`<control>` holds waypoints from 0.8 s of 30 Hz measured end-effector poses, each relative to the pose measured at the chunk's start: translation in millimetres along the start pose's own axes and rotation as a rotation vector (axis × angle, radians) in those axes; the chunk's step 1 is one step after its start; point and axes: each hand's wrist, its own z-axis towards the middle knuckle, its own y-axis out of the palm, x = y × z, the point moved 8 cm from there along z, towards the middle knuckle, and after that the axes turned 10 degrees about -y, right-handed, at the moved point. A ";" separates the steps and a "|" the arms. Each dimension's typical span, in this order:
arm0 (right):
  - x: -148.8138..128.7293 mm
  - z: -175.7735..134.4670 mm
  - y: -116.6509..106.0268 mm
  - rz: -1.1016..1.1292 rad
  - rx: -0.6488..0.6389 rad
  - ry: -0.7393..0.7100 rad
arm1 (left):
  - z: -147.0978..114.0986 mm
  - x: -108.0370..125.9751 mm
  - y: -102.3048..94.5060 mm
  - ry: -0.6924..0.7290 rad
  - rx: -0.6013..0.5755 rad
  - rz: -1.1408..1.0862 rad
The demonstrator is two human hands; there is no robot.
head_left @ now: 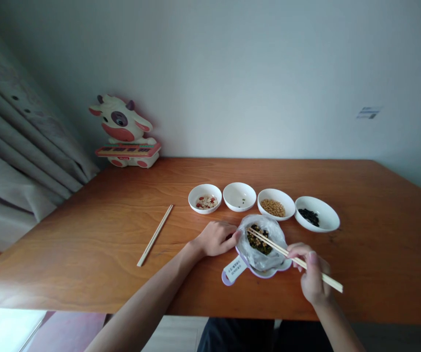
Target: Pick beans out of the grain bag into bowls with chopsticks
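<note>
My right hand (pixel 312 274) grasps chopsticks (pixel 276 247), their tips ahead and left of it in a dark-and-yellow mix (pixel 259 248), inside a plastic bag (pixel 276 231) on a purple-edged dish (pixel 263 274). My left hand (pixel 214 238) touches the bag's left side; whether it pinches, I cannot tell. Beyond my hands stand four white bowls (pixel 238 190), with a second pair of chopsticks (pixel 155 235) farther left.

Bag (pixel 261 260) in dish (pixel 263 274), four bowls (pixel 236 198) behind, chopsticks (pixel 155 235) on the table (pixel 85 254) to the left.
</note>
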 end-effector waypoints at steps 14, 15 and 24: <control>-4.5 -6.6 -7.3 0.001 0.116 0.025 | 0.0 1.3 -1.6 -0.001 -0.015 0.005; -4.3 -6.3 -7.7 0.003 0.123 0.032 | 0.0 1.5 -1.6 0.000 -0.016 0.006; -4.6 1.0 0.4 0.003 0.012 -0.007 | -0.3 1.8 -1.6 0.001 -0.023 0.014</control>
